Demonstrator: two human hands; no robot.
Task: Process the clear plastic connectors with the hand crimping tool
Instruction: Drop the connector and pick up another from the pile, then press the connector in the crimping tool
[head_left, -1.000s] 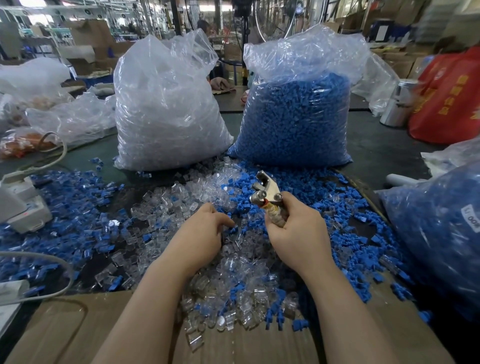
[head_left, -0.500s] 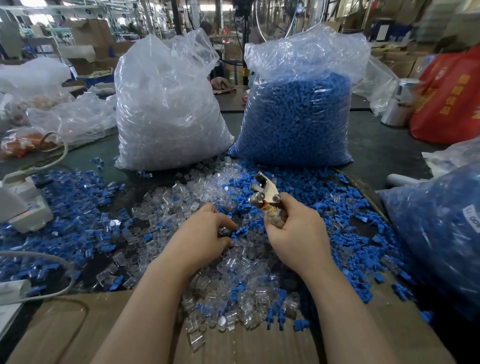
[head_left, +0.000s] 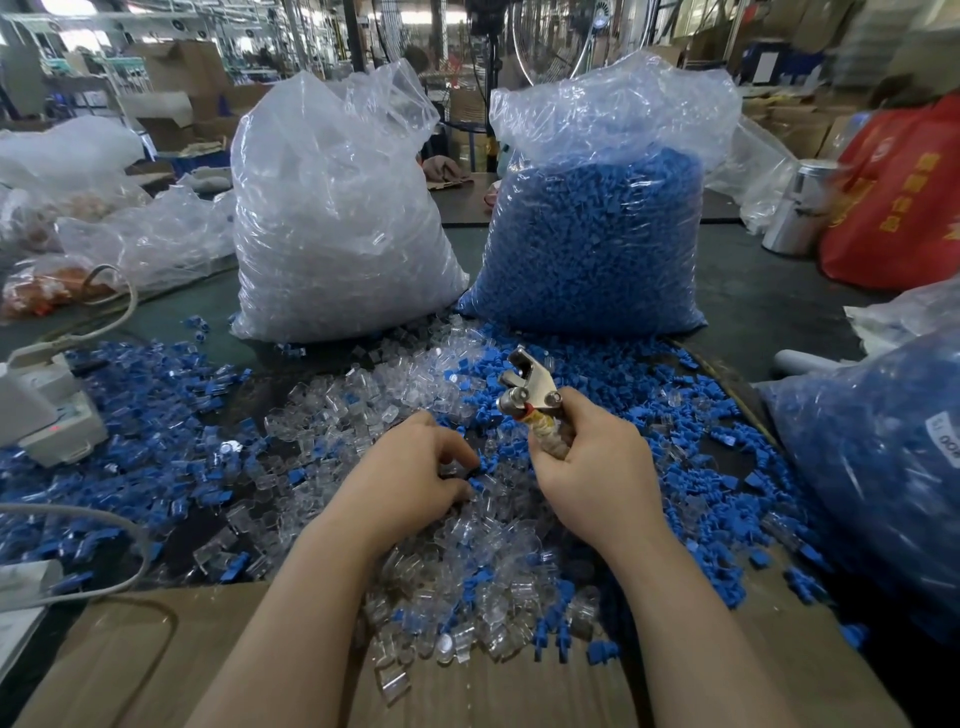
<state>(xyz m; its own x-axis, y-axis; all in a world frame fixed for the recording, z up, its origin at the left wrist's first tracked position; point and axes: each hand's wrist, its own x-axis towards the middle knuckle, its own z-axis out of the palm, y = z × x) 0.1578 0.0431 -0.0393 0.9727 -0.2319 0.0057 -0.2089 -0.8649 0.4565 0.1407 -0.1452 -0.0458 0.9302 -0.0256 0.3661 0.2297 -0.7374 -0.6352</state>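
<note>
A pile of clear plastic connectors mixed with blue ones covers the table in front of me. My left hand rests on the pile, its thumb and fingertips curled together around a small connector that is mostly hidden. Just to its right, my right hand grips the wrapped handle of the hand crimping tool. The tool's metal head points up and away from me, with nothing visible in its jaws.
Two tall bags stand behind the pile, one of clear connectors and one of blue connectors. Another blue-filled bag lies at the right. A white device with cables sits at the left, and cardboard lies nearest me.
My left hand's fingers have closed further into the pile around a small piece. My right hand and the tool have hardly moved.
</note>
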